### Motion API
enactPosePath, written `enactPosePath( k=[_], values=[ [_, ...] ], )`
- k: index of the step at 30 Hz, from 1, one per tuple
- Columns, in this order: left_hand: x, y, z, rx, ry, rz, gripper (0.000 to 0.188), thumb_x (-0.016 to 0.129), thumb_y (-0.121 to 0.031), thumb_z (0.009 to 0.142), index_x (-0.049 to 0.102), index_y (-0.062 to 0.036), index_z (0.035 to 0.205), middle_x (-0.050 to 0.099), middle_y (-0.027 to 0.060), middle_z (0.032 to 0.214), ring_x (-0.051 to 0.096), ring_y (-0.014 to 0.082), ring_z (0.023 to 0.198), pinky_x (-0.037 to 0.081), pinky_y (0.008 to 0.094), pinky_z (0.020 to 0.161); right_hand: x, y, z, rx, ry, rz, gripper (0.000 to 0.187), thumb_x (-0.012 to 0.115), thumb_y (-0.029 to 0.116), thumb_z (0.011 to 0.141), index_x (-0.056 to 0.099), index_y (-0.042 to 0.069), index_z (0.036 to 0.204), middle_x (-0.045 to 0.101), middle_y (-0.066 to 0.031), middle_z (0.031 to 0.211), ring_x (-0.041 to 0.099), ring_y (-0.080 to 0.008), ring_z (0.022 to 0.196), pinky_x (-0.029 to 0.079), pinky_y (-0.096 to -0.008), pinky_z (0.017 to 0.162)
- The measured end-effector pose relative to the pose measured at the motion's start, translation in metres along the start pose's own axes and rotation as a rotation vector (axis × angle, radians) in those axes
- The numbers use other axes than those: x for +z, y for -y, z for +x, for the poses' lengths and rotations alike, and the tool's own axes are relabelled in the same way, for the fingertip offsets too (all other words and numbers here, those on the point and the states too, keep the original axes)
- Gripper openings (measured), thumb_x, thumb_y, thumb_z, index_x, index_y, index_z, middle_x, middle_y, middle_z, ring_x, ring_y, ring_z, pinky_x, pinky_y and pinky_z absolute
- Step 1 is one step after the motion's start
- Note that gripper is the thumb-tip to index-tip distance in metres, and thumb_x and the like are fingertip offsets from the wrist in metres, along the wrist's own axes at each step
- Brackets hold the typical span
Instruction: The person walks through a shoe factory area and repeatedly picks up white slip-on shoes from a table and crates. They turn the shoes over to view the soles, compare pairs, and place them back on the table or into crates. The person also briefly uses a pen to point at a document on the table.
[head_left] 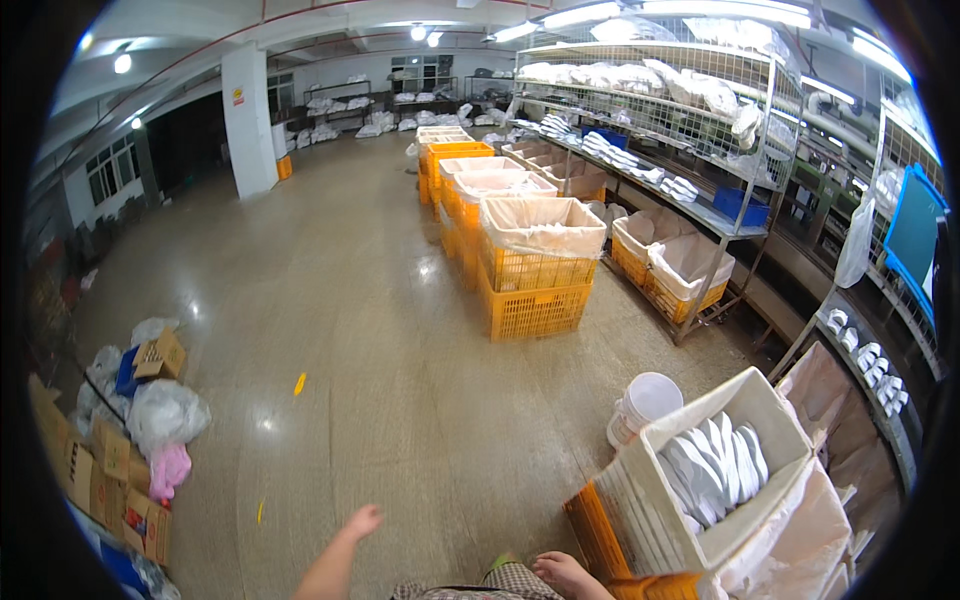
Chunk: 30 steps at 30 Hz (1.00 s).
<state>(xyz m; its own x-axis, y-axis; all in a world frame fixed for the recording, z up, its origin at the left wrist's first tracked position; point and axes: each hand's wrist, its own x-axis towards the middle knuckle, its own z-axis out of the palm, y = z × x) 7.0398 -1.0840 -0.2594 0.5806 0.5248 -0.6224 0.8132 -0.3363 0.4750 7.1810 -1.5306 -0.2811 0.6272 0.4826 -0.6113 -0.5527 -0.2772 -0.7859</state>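
My left hand [365, 521] is held out over the floor in front of me, its fingers curled in and nothing showing in them. Low beside my checked clothing hangs my right hand [562, 572], fingers loosely bent and apart, with nothing in it. The nearest thing to the right hand is an orange crate [597, 530] at the lower right. Above it stands a pale bin [660, 520] holding several white shoe soles [712, 465] packed on edge. A white bucket [648, 400] is just behind that bin.
Stacked orange crates [537, 312] with pale liners run away ahead. Along the right stand a wire-mesh rack [640, 110] with white goods and a shelf of white pieces [868, 362]. Cardboard boxes [105, 480] and plastic bags [168, 415] lie at left. A pillar [248, 120] rises far left.
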Motion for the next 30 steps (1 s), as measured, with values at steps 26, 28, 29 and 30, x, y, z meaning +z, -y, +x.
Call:
enactPosePath(
  k=[26, 28, 29, 30],
  values=[
    [-0.022, -0.635, 0.742, 0.118, 0.082, 0.427, 0.032, 0.055, -0.026, 0.08, 0.068, -0.001, 0.095, 0.067, 0.0211, 0.09, 0.066, 0.0338, 0.076, 0.051, 0.0449, 0.067, -0.423, 0.564, 0.621, -0.032, -0.348, 0.139, 0.03, 0.06, 0.026, 0.089, 0.06, 0.006, 0.111, 0.064, -0.0065, 0.087, 0.058, -0.016, 0.073, 0.047, -0.0305, 0.062],
    [-0.015, -0.817, 0.768, 0.489, 0.049, 0.438, 0.034, 0.056, -0.028, 0.081, 0.064, -0.0004, 0.098, 0.066, 0.0207, 0.095, 0.064, 0.0339, 0.087, 0.05, 0.0434, 0.075, -0.465, 0.598, 0.643, -0.089, -0.302, 0.116, 0.026, 0.059, 0.023, 0.09, 0.06, 0.006, 0.109, 0.064, -0.0063, 0.085, 0.056, -0.0148, 0.067, 0.046, -0.0285, 0.058],
    [-0.012, -0.903, 0.771, 0.53, 0.146, 0.317, 0.037, 0.054, -0.027, 0.081, 0.06, -0.0017, 0.107, 0.062, 0.0211, 0.106, 0.059, 0.0357, 0.098, 0.047, 0.0442, 0.083, -0.488, 0.61, 0.658, -0.124, -0.294, 0.241, 0.024, 0.06, 0.02, 0.088, 0.06, 0.006, 0.108, 0.064, -0.0058, 0.084, 0.054, -0.0128, 0.063, 0.044, -0.0273, 0.055],
    [-0.008, -0.982, 0.773, 0.738, 0.156, 0.312, 0.035, 0.053, -0.03, 0.085, 0.06, -0.0024, 0.107, 0.063, 0.0198, 0.104, 0.06, 0.035, 0.096, 0.047, 0.0446, 0.081, -0.513, 0.619, 0.674, -0.135, -0.349, 0.302, 0.025, 0.061, 0.02, 0.088, 0.06, 0.007, 0.109, 0.064, -0.0057, 0.084, 0.053, -0.0125, 0.063, 0.043, -0.0272, 0.055]
  ],
)
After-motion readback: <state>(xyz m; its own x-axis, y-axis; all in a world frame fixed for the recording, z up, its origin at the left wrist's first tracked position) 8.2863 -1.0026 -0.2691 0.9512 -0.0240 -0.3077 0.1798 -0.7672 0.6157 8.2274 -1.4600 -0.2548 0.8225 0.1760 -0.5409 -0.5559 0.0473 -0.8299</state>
